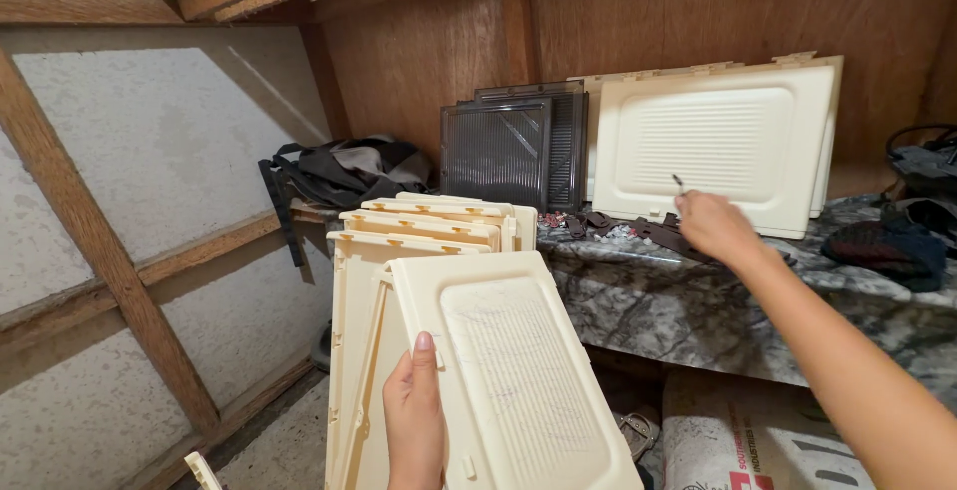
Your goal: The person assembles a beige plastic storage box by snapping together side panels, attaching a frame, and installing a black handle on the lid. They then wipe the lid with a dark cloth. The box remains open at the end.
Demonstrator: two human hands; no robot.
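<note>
Beside the marble counter point(678, 301), at its left end, a cream panel point(518, 380) is held tilted by the left hand point(414, 420), the fingers closed around its lower left edge and the thumb laid flat on its ribbed face. Behind that panel, also left of the counter, a stack of like cream panels point(419, 236) is stood on edge, leaning one against the next.

Over the counter the right hand point(710, 226) is stretched out, its fingers pinched narrow on a small thin piece point(678, 182); what kind of piece it is cannot be told. Just below that hand, on the counter top, a scatter of dark brown clips point(638, 231) is seen.

At the back of the counter a large cream panel point(718, 146) is propped upright against the plywood wall point(698, 11), with more cream panels hidden behind it. To its left, still on the counter, two dark brown grilles point(498, 151) are leaned upright. At the counter's right end a dark bundle point(887, 246) is laid. Left of the counter, dark cloth point(349, 171) is heaped on a wooden ledge. Under the counter a white sack point(738, 435) is seen
</note>
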